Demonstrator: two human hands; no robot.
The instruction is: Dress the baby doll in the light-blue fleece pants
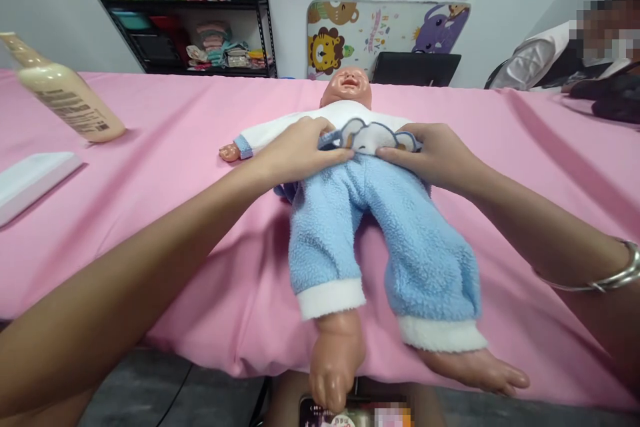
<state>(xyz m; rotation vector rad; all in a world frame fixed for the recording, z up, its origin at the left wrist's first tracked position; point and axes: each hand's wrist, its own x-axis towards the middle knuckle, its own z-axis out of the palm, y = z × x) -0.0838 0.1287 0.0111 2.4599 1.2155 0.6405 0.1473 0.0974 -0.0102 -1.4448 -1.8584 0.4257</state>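
Observation:
A baby doll point(349, 85) lies on its back, head at the far side and bare feet toward me. It wears a white long-sleeved top point(345, 111) with blue cuffs and light-blue fleece pants point(420, 233) with white ankle bands. At the doll's waist, my left hand point(303, 147) pinches the pants' top edge on the left side. Opposite it, my right hand point(433, 152) is closed on the same edge, thumb on the front. Between my thumbs shows a white, blue-outlined cloud-shaped design point(370, 137). Most of my curled fingertips are hidden by cloth.
A pump bottle point(70, 99) and a white flat box point(37, 180) stand on the left of the pink-covered table point(175, 107). Behind are a black shelf point(185, 5) and a dark monitor point(416, 69). Another person point(530, 57) is at the far right.

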